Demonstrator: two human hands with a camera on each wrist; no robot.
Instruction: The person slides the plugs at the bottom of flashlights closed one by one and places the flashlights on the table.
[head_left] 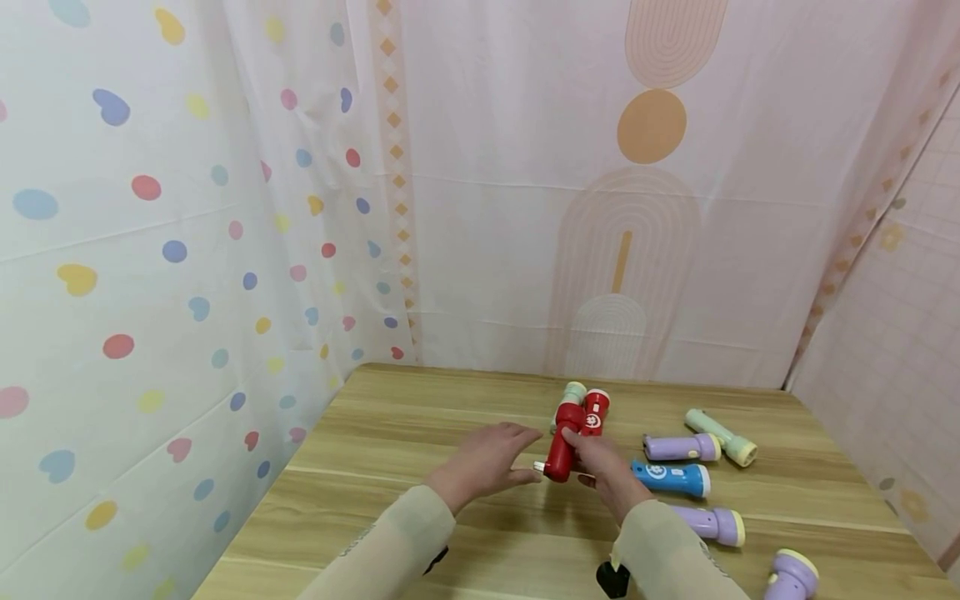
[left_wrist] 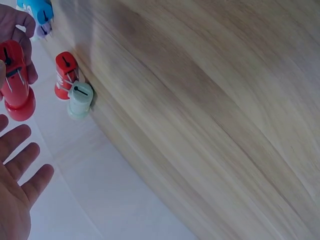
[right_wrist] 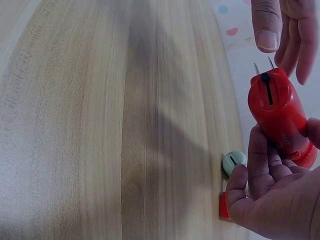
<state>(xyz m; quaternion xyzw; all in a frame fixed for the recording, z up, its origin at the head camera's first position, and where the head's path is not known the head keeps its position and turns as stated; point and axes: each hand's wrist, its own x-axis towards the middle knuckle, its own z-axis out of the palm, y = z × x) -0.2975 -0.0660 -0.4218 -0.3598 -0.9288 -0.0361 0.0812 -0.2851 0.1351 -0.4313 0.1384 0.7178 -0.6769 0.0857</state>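
Observation:
My right hand (head_left: 613, 473) grips a red flashlight (head_left: 562, 450) around its body, raised over the table. Two metal plug prongs (right_wrist: 263, 65) stick out of its tail end, beside a dark slider in a slot (right_wrist: 269, 90). My left hand (head_left: 489, 460) is spread with loosely extended fingers, its thumb close to the prongs and apart from them in the right wrist view. Just behind the held flashlight, a second red flashlight (head_left: 597, 405) and a mint-green one (head_left: 574, 390) lie side by side on the table.
To the right on the wooden table (head_left: 420, 400) lie a blue flashlight (head_left: 678, 479), a purple one (head_left: 678, 447) against a mint-green one (head_left: 722, 437), and another purple one (head_left: 716, 525). One more purple flashlight (head_left: 792, 577) is near the front right. Patterned curtains (head_left: 480, 250) surround the table.

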